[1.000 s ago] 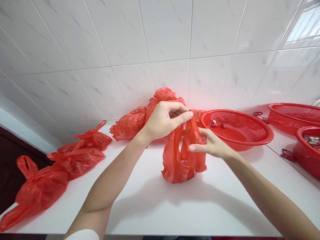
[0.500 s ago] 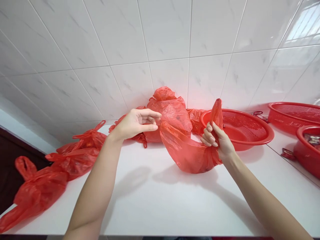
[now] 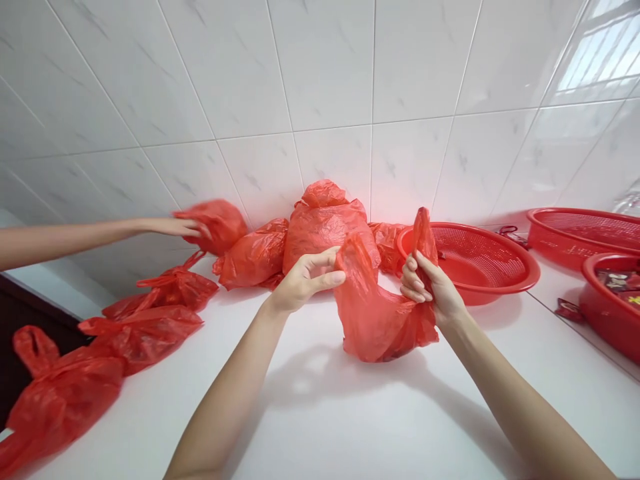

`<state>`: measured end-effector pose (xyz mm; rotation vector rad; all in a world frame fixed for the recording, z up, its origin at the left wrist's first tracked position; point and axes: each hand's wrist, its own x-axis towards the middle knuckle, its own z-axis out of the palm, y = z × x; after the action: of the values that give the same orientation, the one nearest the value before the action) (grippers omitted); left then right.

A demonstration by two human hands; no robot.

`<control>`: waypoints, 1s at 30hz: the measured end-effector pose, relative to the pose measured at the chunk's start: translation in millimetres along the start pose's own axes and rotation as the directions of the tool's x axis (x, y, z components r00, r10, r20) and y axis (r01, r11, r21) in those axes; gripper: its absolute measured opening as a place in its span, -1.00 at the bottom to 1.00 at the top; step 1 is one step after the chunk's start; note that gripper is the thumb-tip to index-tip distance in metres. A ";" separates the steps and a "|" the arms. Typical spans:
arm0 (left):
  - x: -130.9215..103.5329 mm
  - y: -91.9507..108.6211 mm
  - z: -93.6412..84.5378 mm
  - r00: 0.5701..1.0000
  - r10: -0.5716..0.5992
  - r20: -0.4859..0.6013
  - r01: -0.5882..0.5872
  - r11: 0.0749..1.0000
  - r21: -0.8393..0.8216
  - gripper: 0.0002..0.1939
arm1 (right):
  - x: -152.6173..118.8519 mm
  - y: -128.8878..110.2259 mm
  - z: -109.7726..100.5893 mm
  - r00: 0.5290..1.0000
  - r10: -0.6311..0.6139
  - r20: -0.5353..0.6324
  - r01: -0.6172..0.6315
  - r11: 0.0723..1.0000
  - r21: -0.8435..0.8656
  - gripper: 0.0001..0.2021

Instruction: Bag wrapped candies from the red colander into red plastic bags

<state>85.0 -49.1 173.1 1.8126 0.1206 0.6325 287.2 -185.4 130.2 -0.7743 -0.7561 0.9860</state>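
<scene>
A red plastic bag (image 3: 373, 320) hangs between my hands, low over the white table. My right hand (image 3: 425, 283) is wrapped round its right handle, and the end of that handle sticks up above the fist. With thumb and fingers, my left hand (image 3: 313, 277) pinches the bag's left handle, which stands up by the fingertips. Some dark content shows faintly at the bottom of the bag; I cannot make out what it is. Behind it, against the wall, sits a large full red bag (image 3: 320, 223).
Several tied red bags (image 3: 150, 327) line the left side of the table (image 3: 320, 427). Another person's hand (image 3: 185, 228) holds a blurred red bag (image 3: 220, 223) there. Red baskets (image 3: 500, 287) and a red basin (image 3: 607, 310) with small packets stand at right.
My left hand has moved right and closed on the bag's left handle, which now stands higher. Another person's arm has come in from the left with a red bag.
</scene>
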 end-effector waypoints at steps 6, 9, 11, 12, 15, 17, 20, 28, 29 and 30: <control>16.9 10.5 28.8 1.000 -0.026 0.007 0.026 0.998 -0.054 -0.67 | -6.9 4.3 6.5 0.996 0.086 -0.023 -0.089 0.962 -0.258 -0.72; 23.2 9.3 40.3 0.996 0.082 -0.043 -0.080 0.996 0.041 -0.78 | -13.0 5.5 11.3 0.997 0.081 0.004 -0.073 0.925 -0.373 -0.82; 26.4 6.5 46.2 0.981 0.176 -0.081 -0.154 0.963 0.220 -0.86 | -17.3 4.4 14.0 0.995 0.086 0.048 -0.057 0.901 -0.430 -0.85; 27.7 4.8 48.6 0.972 0.212 -0.097 -0.172 0.932 0.320 -0.88 | -19.3 3.3 15.1 0.993 0.094 0.074 -0.050 0.889 -0.456 -0.89; 29.5 0.8 52.8 0.968 0.220 -0.120 -0.126 0.841 0.526 -0.85 | -23.4 -0.9 16.2 0.984 0.124 0.128 -0.043 0.862 -0.506 -0.84; 29.3 0.0 52.6 0.979 0.153 -0.131 -0.051 0.817 0.575 -0.78 | -24.4 -3.5 14.9 0.983 0.121 0.139 -0.030 0.850 -0.526 -0.82; 27.6 1.9 48.8 0.995 0.001 -0.099 0.059 0.802 0.595 -0.71 | -24.5 -5.5 10.7 0.973 0.098 0.207 0.032 0.836 -0.548 -0.91; 25.3 1.9 38.5 0.990 -0.098 -0.097 0.133 0.866 0.483 -0.76 | -23.6 7.6 0.0 0.914 -0.275 0.297 0.404 0.548 -0.733 -0.77; 25.8 1.2 38.2 0.989 -0.142 -0.041 0.145 0.880 0.453 -0.79 | -23.6 8.5 -0.6 0.891 -0.326 0.316 0.447 0.503 -0.739 -0.74; 26.5 0.4 38.3 0.981 -0.194 0.026 0.166 0.896 0.413 -0.81 | -23.5 8.7 -1.1 0.868 -0.363 0.340 0.485 0.463 -0.742 -0.73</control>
<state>125.7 -71.7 175.3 2.1933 0.3979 0.4331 276.0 -204.1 117.8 -1.2335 -1.4992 0.1547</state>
